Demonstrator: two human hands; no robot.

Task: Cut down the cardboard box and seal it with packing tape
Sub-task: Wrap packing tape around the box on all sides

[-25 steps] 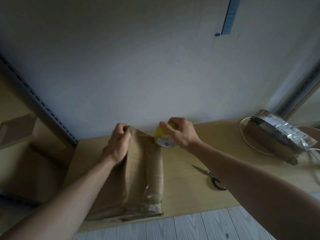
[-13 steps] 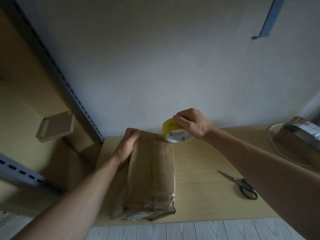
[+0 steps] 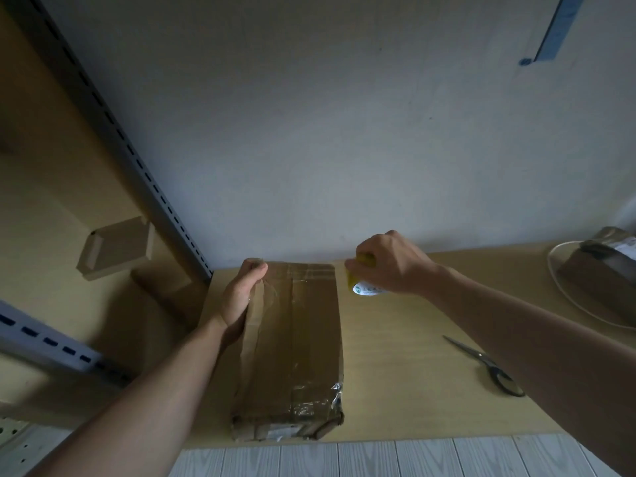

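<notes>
Cardboard box [image 3: 299,339] held by left hand [image 3: 239,301]; right hand [image 3: 392,266] grips tape roll [image 3: 365,290].

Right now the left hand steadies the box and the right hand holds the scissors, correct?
No: the head view shows the right hand holding the yellow tape roll; the scissors lie on the table. The left hand does steady the box.

The left arm reaches in from 7 o'clock. The left hand [image 3: 241,297] holds the far left edge of the box [image 3: 299,339], thumb on top. The right arm comes from 4 o'clock. The right hand [image 3: 389,266] curls around the tape roll [image 3: 361,288], knuckles up.
</notes>
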